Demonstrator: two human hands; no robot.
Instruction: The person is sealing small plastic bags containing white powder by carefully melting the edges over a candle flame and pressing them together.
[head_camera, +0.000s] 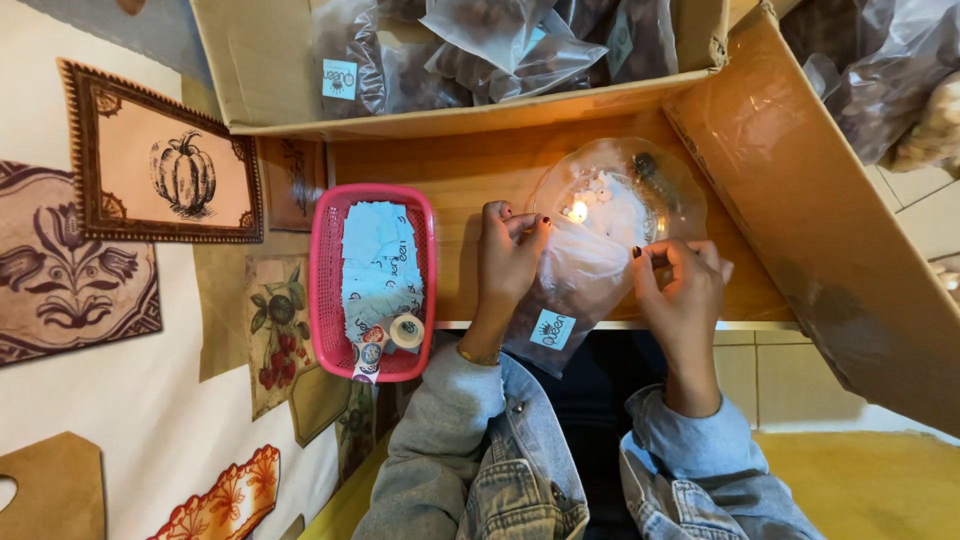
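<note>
My left hand (507, 250) and my right hand (680, 290) pinch the two upper corners of a clear plastic bag (572, 290) with a small light-blue sticker near its bottom. The bag's top edge is held right beside a small lit candle flame (577, 211). The candle stands in a round glass dish (665, 180) with white wax bits, on a wooden board (460, 185). Both hands wear denim sleeves and dark nail polish.
A pink plastic basket (325, 290) to the left holds light-blue labels and a small tape roll (406, 330). An open cardboard box (260, 70) of filled plastic bags sits beyond the dish; its brown flap (800, 240) slopes along the right. A patterned tablecloth (120, 330) covers the left.
</note>
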